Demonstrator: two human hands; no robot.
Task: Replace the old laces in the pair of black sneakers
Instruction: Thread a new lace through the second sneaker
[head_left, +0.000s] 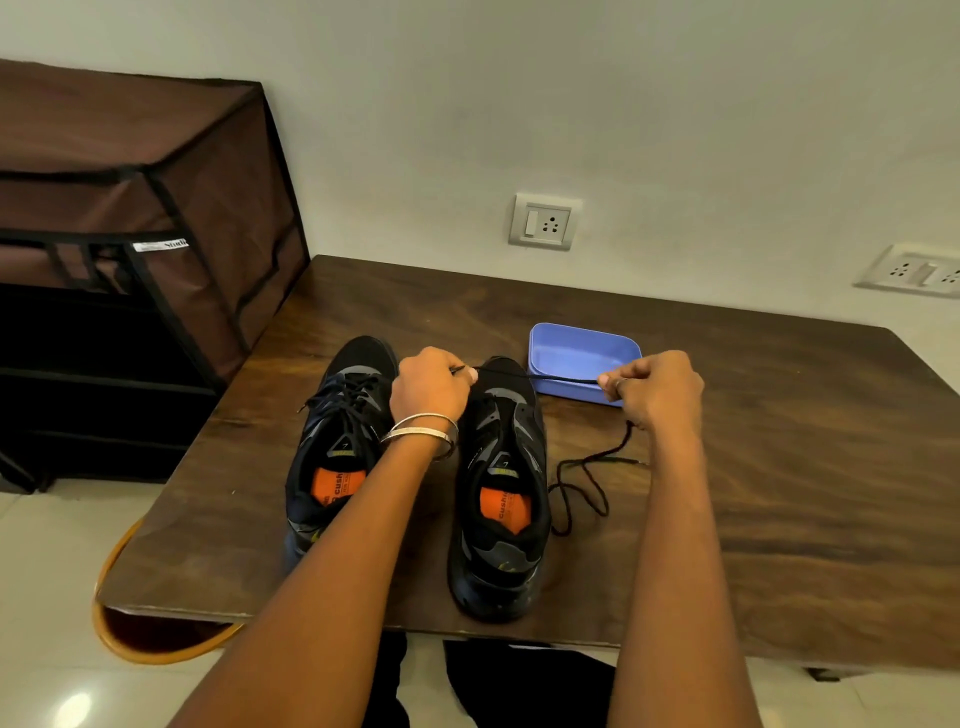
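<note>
Now the left hand (428, 384) and the right hand (657, 387) each pinch the black lace (535, 375), stretched over the unlaced right sneaker (501, 483) on the counter (753, 467). If a pinch loosens, the lace tip may slip and miss the eyelet.

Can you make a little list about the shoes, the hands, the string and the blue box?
left sneaker: laced, on the wooden table
right sneaker: no lace, beside the left one
black lace: stretched between both hands, the rest trails on the table
left hand: pinches one lace end
right hand: pinches the lace
blue tray: behind the right sneaker
</note>
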